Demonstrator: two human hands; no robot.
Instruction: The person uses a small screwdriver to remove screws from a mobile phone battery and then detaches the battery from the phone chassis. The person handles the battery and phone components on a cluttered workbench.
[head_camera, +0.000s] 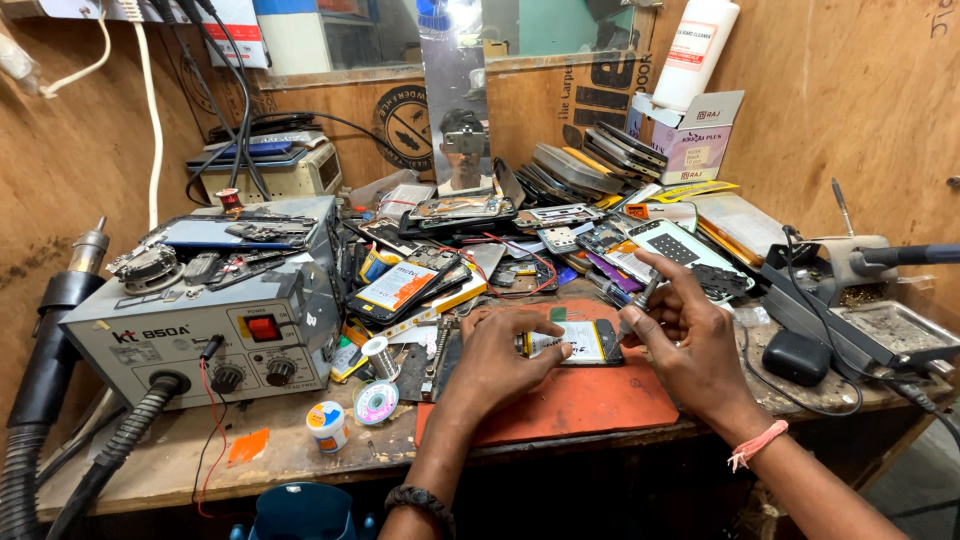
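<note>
Two hands on an opened phone, cluttered repair desk

Both hands work over a small opened phone (578, 342) lying flat on an orange mat (570, 400) at the desk's (200, 455) front edge. Left hand (497, 362) rests on the phone's left end, fingers pressed down on it, pinning rather than lifting. Right hand (690, 345) sits just right of the phone, thumb and fingers pinching a thin metal tool (640, 300), tip angled down toward the phone's right end; index finger raised and spread off the tool.

Handling, as a judgement: phone looks light, stiff, thin, with exposed parts, so fragile; smooth faces likely slippery. Best held by the long side edges or pinned flat at one end, as the left grip does, keeping off the open middle.

Around the grip: left of the left hand, a solder wire spool (380, 352) and a tape roll (376, 402); farther left, a grey rework station (200, 330) with red switch and black hose. Beyond the hands, a heap of phone screens and boards (560, 215). Right of the right hand, a black pod-shaped case (796, 356) and a metal tray (885, 335).
</note>
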